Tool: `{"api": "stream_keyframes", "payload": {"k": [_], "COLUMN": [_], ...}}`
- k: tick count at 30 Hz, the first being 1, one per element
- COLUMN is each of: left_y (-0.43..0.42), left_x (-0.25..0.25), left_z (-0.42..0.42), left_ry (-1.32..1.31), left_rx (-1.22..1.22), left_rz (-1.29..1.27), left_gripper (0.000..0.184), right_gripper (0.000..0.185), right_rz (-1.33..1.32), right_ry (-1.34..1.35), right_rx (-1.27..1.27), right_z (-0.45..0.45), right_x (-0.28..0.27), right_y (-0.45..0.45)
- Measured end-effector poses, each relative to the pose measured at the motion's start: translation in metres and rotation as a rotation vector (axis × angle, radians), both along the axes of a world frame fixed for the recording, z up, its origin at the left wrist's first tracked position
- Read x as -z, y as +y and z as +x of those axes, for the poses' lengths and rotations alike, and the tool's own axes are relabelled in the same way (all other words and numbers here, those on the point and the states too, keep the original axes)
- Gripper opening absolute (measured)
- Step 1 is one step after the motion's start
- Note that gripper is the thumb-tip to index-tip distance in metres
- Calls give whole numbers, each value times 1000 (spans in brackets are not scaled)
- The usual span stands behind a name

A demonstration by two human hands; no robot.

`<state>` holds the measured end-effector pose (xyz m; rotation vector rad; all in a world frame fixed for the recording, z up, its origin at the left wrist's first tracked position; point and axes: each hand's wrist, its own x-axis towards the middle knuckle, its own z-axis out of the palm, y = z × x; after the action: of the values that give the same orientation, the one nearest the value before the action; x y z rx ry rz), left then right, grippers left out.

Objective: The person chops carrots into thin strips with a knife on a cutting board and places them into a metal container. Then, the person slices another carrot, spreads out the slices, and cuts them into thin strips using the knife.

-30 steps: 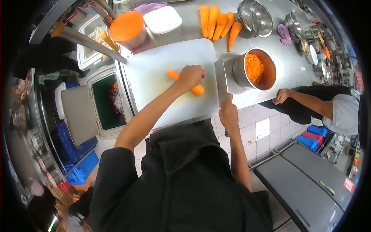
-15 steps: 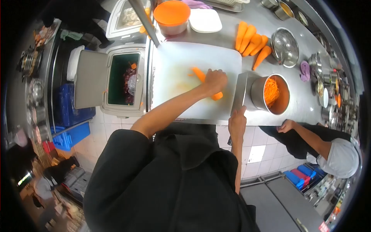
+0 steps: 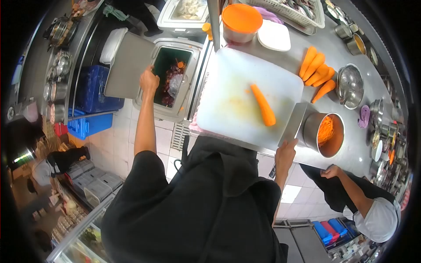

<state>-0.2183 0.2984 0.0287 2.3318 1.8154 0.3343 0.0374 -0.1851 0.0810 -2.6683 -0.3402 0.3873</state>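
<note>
My left hand [image 3: 149,81] is over the near left edge of the waste bin [image 3: 186,113], beside its raised lid [image 3: 127,65]. Its fingers look curled; whatever they may hold is hidden. Inside the bin lie dark red scraps [image 3: 170,83] and a carrot piece [image 3: 180,64]. My right hand [image 3: 286,157] grips a cleaver [image 3: 294,124], its broad blade upright along the right edge of the white cutting board [image 3: 223,105]. One peeled carrot [image 3: 263,105] rests diagonally on the board, touched by neither hand. Right of the blade, a steel pot [image 3: 312,131] holds shredded carrot [image 3: 326,130].
Several peeled carrots [image 3: 315,65] lie behind the board, near a steel colander [image 3: 349,85]. An orange-lidded container [image 3: 241,19] and white lid [image 3: 274,36] stand at the back. Another person's hand [image 3: 332,171] is at the counter's right front edge.
My left hand has let go of the carrot on the board and moved left to the bin. The right hand still grips the cleaver. The whole view has shifted and turned.
</note>
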Motion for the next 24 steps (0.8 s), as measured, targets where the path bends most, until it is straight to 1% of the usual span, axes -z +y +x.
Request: {"api": "stream_keyframes", "payload": {"k": [2,3,4,5,7,9,11,13,15,17,18,20,21,23,24], "left_y": [-2,-12,-28,-47,-74,-94,-134,-170,-190,-218,-229,-250,-254,-266,-266], "left_x": [1,-1,-13,-27,-51,-26,-42,-46,-25,-27,-31,-36,-30,-3,12], "left_z": [8,21,43,64,104,137,170,189,197,209,215,220,221,221,218], "left_ry": [9,-213,-447,-501,-467,-740,-820,-819,-755,-799,-798,-774,-770,-677,-580], "left_rx": [47,112,174,201,174,451,588,709,986,1085,1095,1220,1229,1298,1417], "left_rz": [48,110,169,96,-204,33,-29,-192,-183,-216,-212,-198,-209,-98,86], "left_gripper": [30,30,29,25,25,19,15,13,16,14,14,13,13,12,14], "right_gripper": [30,30,35,40,32,30,31,32,36,37,38,37,37,36,36], "right_rz": [-33,-42,-16,15,27,28,34,40,39,68,87,75,60,71,82], "right_ry": [1,-13,-4,-2,49,45,47,63,83,78,74,50,30,45,57], "right_rx": [-6,20,-5,-28,0,-18,8,27,39,39,33,50,62,51,31], "right_z": [1,-1,0,5,5,4,3,4,4,3,4,7,7,7,6], "right_x": [4,9,14,17,11,7,4,1,1,-5,-7,-3,-1,-12,-18], "right_y": [-4,-10,-12,-12,-3,1,6,6,6,7,6,0,-3,-3,-6]}}
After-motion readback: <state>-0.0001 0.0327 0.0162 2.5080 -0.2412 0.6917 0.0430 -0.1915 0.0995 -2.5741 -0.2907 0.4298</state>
